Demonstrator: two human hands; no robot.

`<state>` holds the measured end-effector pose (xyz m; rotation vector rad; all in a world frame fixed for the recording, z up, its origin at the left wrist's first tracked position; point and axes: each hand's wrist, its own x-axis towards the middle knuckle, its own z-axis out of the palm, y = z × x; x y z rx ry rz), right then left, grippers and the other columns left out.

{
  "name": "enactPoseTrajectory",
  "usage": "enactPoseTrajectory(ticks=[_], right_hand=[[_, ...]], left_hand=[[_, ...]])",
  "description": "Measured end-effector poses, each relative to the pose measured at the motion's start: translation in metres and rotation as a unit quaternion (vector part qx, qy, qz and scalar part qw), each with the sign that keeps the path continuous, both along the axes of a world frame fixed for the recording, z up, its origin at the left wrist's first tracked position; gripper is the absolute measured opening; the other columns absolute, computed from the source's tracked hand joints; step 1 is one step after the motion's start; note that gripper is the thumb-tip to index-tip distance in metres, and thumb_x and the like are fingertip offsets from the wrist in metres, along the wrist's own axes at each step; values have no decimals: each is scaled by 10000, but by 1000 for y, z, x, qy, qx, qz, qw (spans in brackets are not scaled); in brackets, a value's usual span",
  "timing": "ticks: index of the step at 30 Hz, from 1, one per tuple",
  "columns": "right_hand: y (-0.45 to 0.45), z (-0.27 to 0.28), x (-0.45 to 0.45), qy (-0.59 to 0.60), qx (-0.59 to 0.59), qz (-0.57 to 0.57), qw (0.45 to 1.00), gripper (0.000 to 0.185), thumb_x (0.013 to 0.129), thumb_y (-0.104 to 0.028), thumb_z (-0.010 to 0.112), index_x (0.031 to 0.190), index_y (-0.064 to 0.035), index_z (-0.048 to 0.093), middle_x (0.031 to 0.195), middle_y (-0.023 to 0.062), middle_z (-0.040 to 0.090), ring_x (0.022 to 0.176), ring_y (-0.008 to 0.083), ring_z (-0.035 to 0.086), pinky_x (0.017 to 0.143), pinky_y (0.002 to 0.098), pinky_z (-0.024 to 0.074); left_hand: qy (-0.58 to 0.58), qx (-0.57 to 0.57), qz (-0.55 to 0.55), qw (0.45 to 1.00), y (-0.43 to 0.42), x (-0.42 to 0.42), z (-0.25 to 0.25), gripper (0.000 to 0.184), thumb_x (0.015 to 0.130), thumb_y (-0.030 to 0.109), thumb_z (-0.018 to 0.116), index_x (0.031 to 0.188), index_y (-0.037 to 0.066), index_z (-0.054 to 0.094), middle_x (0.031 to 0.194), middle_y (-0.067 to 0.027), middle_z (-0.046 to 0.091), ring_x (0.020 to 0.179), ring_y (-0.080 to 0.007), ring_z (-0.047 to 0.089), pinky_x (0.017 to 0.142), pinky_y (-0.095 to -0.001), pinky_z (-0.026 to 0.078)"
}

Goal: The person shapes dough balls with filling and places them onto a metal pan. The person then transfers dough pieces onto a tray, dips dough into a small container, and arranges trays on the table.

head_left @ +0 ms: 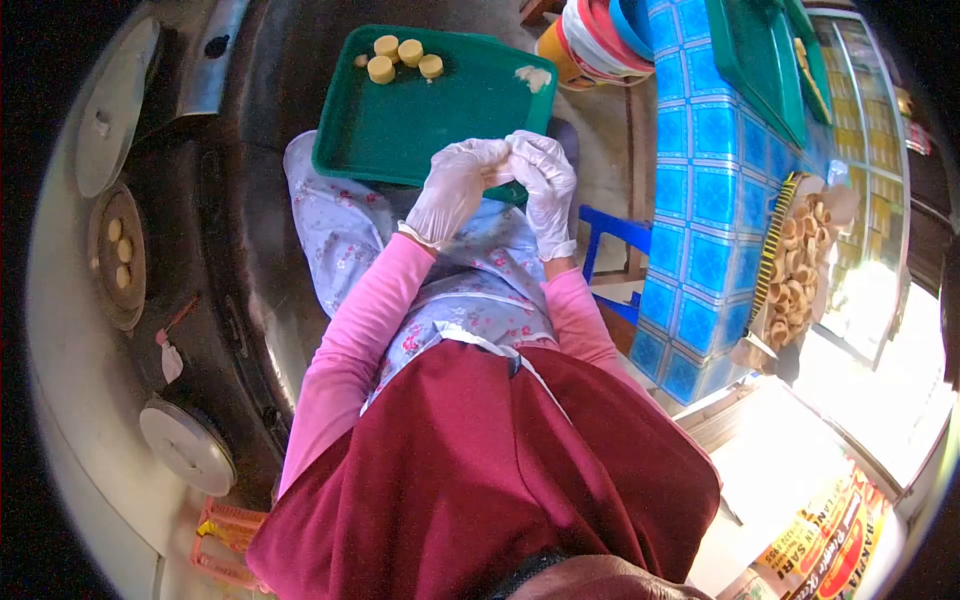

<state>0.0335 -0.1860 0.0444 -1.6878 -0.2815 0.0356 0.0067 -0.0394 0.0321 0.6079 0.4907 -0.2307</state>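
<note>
My left hand (456, 194) and my right hand (546, 190), both in thin white gloves, meet over the near edge of a green tray (430, 125). Fingers of both hands are bent and pressed together around something small and pale, mostly hidden by the gloves. Several round, thick, pale yellow dough cakes (381, 69) sit in the tray's far left corner. At its far right corner lies a whitish, crumbly lump (533, 78). The tray rests at the lap, over a flowered apron (410, 325).
On the left is a dark stove-like surface with a round pan (120, 255) holding a few cakes, and metal lids (188, 447). To the right, a blue checked tablecloth (690, 200) bears another green tray (765, 65) and a box of curled pale pieces (795, 265). Stacked buckets (600, 45) stand beyond.
</note>
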Motion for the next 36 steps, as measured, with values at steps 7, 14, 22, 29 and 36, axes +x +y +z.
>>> enactPoseTrajectory(ticks=[7,14,22,29,36], right_hand=[[0,-29,14,364,406,34,837,158,918,-78,654,1034,-19,744,1146,158,698,1063,223,659,919,332,523],[26,11,-8,58,84,-50,993,341,1022,-322,584,1141,-38,731,1145,110,707,1067,212,635,960,348,483],[9,10,-1,-122,-80,-74,987,448,996,-435,586,1142,-15,639,1094,141,636,1048,290,571,951,417,434],[1,7,-8,-14,97,-84,992,321,1053,-293,514,1148,-58,712,1203,74,647,1058,206,624,925,344,488],[-6,44,-19,-211,-69,-4,975,481,1085,-407,383,1151,-80,731,1293,62,628,1277,261,502,1089,367,351]], left_hand=[[-55,-9,-3,998,-1,3,1,100,915,46,673,993,-16,673,954,-100,705,837,-193,703,766,-338,613],[-91,50,18,995,-1,2,12,246,932,53,646,1149,-63,648,1070,-111,695,923,-167,682,854,-300,575],[-124,-30,-18,992,-1,9,15,312,924,163,669,1184,-9,670,1160,-83,682,1065,-180,638,933,-359,507],[-309,314,-67,895,-9,20,20,220,949,23,587,1155,-24,649,1122,-89,679,1054,-250,658,932,-362,526],[-180,-234,-84,952,-20,15,45,292,1033,219,532,1221,2,584,1184,-108,636,1081,-227,635,989,-381,494]])
